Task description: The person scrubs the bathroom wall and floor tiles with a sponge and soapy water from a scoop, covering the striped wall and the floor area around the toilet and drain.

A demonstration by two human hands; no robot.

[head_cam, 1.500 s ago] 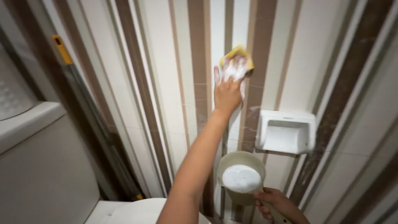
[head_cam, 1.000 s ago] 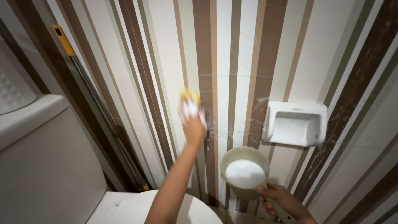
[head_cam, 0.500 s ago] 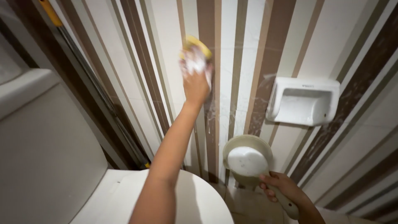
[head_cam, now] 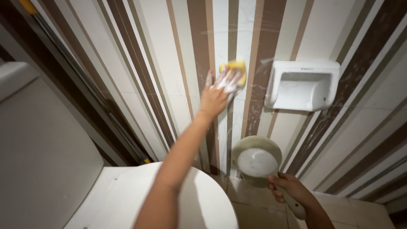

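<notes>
Sponge (head_cam: 235,68), 1 yellow, pressed to wall under left hand's (head_cam: 216,95) spread fingers; right hand (head_cam: 288,188) grips 1 dipper (head_cam: 256,159).

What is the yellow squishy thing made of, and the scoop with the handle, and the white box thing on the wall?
The sponge looks like soft foam, yellow and soapy under the left hand. The dipper in the right hand seems smooth beige plastic. The wall holder looks like glazed ceramic, white and shiny.
</notes>
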